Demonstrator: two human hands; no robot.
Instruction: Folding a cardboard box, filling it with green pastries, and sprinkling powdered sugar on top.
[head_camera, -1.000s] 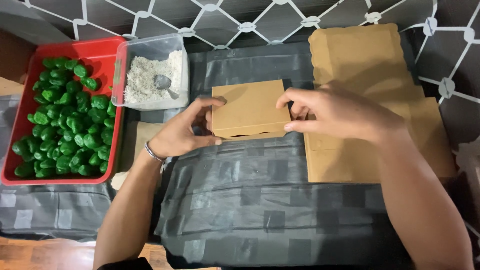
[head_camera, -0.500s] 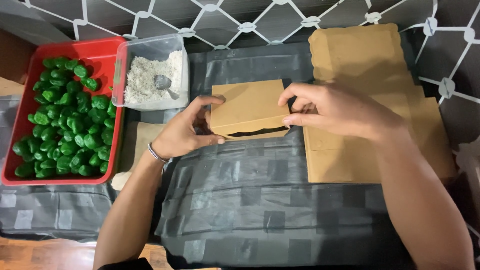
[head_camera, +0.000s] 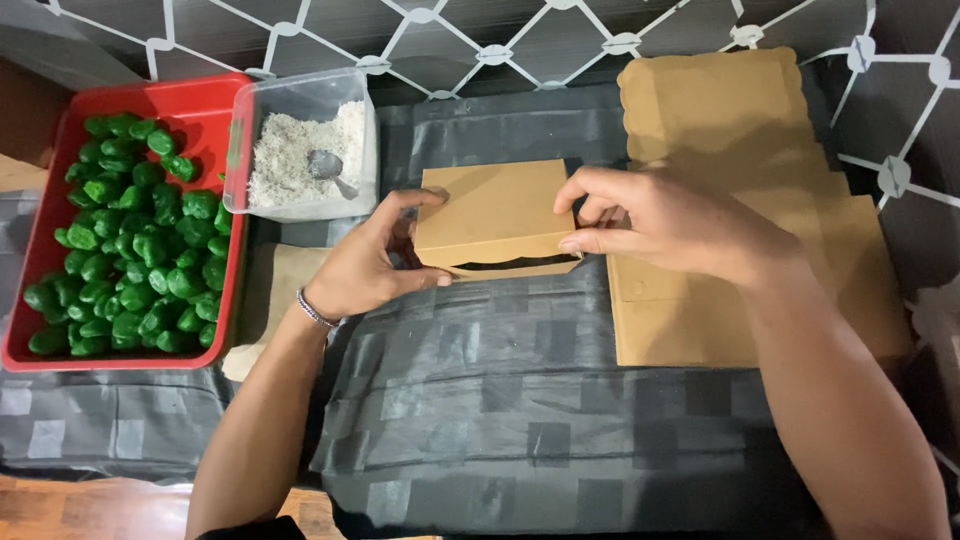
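While both hands are wrapped around the small brown cardboard box (head_camera: 495, 215), the left hand (head_camera: 368, 268) pinches its left end, thumb underneath and fingers curled over the top corner, and the right hand (head_camera: 668, 218) is clamped on the right end with the thumb along the front edge. The box is held just above the dark checked cloth (head_camera: 520, 400), right in the middle, lid almost down but with a dark slit showing along the front. My guess at what could go sideways: the lid looks a bit skewed, so pressing harder on one end could crease the thin card or leave the flap popped out. To the right, touching nothing but the cloth, lies a stack of flat cardboard blanks (head_camera: 720, 120), same tan colour, with a wavy edge at the top. To the left there's a clear plastic tub (head_camera: 300, 100) of white grainy stuff with a scoop in it, and beside that a red tray (head_camera: 215, 95) full of small green pieces (head_camera: 125, 250). No labels I can see.
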